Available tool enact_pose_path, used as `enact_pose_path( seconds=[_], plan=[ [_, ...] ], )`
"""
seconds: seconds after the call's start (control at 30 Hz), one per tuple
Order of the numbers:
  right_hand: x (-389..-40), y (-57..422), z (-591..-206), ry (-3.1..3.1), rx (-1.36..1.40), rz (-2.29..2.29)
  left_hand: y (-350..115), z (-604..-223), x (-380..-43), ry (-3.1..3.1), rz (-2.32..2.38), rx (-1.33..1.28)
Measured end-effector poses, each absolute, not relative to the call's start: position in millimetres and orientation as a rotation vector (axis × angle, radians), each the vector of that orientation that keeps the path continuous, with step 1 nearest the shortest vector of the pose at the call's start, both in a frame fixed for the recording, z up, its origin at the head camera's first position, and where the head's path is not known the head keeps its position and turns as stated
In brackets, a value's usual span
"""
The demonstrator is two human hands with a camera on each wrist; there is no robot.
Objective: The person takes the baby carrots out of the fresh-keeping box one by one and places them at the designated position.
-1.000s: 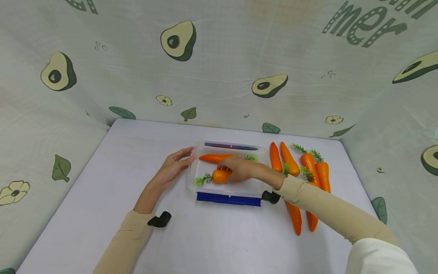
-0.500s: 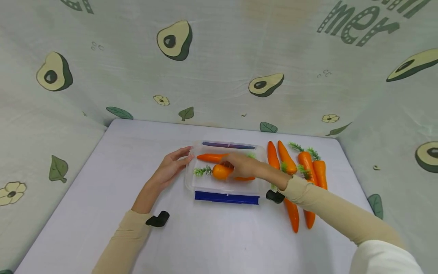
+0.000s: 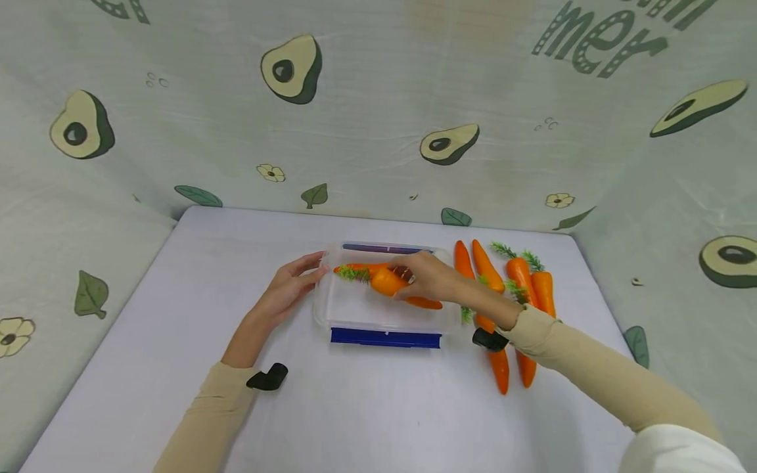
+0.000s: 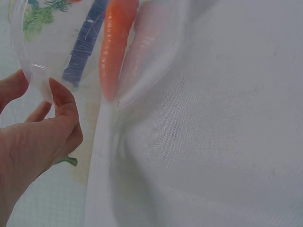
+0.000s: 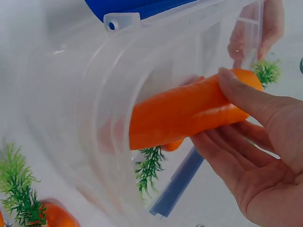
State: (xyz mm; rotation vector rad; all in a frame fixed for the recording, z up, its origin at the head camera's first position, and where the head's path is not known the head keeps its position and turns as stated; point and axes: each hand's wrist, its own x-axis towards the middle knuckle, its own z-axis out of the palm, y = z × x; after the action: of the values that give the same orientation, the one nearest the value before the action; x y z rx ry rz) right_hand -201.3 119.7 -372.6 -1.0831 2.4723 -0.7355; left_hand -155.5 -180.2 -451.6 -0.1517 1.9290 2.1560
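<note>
A clear plastic food container [image 3: 355,314] with blue side clips stands in the middle of the table. My left hand [image 3: 286,292] grips its left rim, thumb and fingers around the edge in the left wrist view. Inside, one orange carrot [image 3: 349,268] lies along the far side. My right hand [image 3: 430,279] holds another carrot [image 5: 184,111] between thumb and fingers, over the container's inside. That carrot's leafy top [image 3: 353,274] points left and overlaps the far carrot. The right hand hides part of both carrots in the head view.
Several carrots with green tops, one being a carrot [image 3: 543,292] at the far right, lie on the white table [image 3: 331,414] right of the container, partly under the right forearm. A patterned cloth [image 3: 367,98] hangs behind and at both sides.
My right hand has raised the near carrot off the container's floor and shifted it towards the far carrot. My left hand keeps its grip on the rim. The head view has turned slightly right.
</note>
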Motion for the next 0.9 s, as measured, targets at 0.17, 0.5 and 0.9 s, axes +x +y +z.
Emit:
enact_pose_path(
  seconds=[0.17, 0.5, 0.9],
  plan=[
    [-199.4, 128.5, -369.8, 2.520, -1.069, -0.790, -181.0, -452.9, -156.2, 1.956, 2.109, -0.165],
    [-190.9, 151.9, -357.8, 2.624, -0.964, -0.930, -181.2, -449.3, -155.0, 1.960, 2.092, -0.173],
    [-183.6, 179.8, -343.9, 2.749, -0.805, -1.200, -181.0, -453.4, -156.0, 1.953, 2.129, -0.143]
  ],
)
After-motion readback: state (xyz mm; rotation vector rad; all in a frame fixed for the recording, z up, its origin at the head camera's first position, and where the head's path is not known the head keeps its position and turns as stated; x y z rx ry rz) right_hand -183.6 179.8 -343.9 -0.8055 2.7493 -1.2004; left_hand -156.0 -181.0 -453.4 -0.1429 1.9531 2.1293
